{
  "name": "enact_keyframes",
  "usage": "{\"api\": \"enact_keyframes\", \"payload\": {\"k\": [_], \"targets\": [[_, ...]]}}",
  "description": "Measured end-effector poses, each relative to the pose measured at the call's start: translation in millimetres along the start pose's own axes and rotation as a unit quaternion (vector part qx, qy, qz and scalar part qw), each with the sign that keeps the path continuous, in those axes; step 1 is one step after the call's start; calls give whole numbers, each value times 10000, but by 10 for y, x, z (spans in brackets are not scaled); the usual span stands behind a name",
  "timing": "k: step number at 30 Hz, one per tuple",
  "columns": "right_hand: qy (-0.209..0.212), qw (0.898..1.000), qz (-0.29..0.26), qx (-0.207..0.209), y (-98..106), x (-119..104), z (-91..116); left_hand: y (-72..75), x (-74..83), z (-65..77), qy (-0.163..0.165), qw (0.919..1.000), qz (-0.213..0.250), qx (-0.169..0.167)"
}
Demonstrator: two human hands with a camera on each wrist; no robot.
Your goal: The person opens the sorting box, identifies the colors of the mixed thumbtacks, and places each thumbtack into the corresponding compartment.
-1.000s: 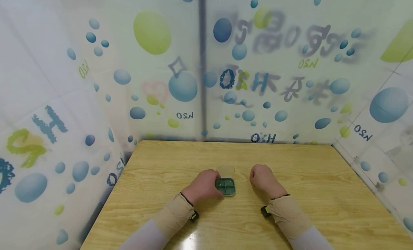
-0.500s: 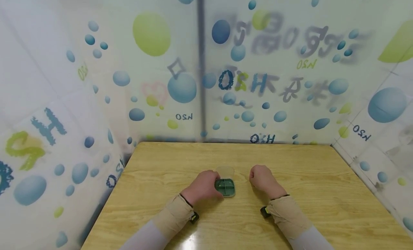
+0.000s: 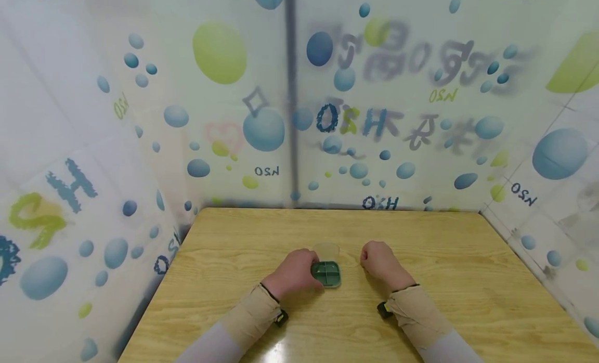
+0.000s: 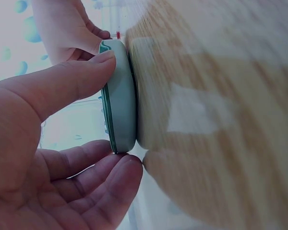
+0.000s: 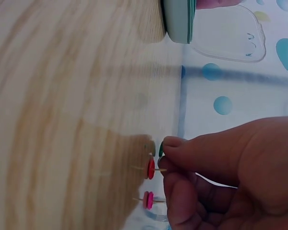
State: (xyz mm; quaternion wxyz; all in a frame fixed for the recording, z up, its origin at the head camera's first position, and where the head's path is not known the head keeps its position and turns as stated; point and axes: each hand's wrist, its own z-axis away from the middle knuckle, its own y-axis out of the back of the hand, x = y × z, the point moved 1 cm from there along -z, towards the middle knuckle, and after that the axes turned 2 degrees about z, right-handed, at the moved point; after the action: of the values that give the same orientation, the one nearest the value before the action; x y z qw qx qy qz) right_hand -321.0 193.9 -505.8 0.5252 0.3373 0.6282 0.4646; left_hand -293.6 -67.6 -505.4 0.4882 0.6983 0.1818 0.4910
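Note:
A small green box (image 3: 326, 274) with several compartments sits on the wooden table, its clear lid (image 3: 326, 251) swung open behind it. My left hand (image 3: 294, 272) grips it from the left, thumb (image 4: 89, 79) on one side wall and fingertips at the opposite one. To the box's right, my right hand (image 3: 382, 263) is low over the table, thumb and forefinger pinching a green thumbtack (image 5: 161, 148). Right below those fingertips in the right wrist view stand a red thumbtack (image 5: 151, 168) and a pink thumbtack (image 5: 150, 200), points up. In the head view the hand hides the tacks.
The table (image 3: 243, 233) reaches back to a patterned curtain (image 3: 224, 144) with blue and green dots. More patterned wall covering (image 3: 561, 207) borders it on the right. A black device is strapped to each wrist.

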Motion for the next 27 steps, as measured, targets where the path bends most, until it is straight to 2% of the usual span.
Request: {"api": "enact_keyframes", "payload": {"k": [13, 27], "targets": [[-221, 9977, -626, -121, 19, 9, 13, -6, 6, 4, 13, 10000, 6, -4], [-282, 9917, -1235, 231, 111, -56, 12, 3, 2, -4, 32, 10000, -18, 9]]}}
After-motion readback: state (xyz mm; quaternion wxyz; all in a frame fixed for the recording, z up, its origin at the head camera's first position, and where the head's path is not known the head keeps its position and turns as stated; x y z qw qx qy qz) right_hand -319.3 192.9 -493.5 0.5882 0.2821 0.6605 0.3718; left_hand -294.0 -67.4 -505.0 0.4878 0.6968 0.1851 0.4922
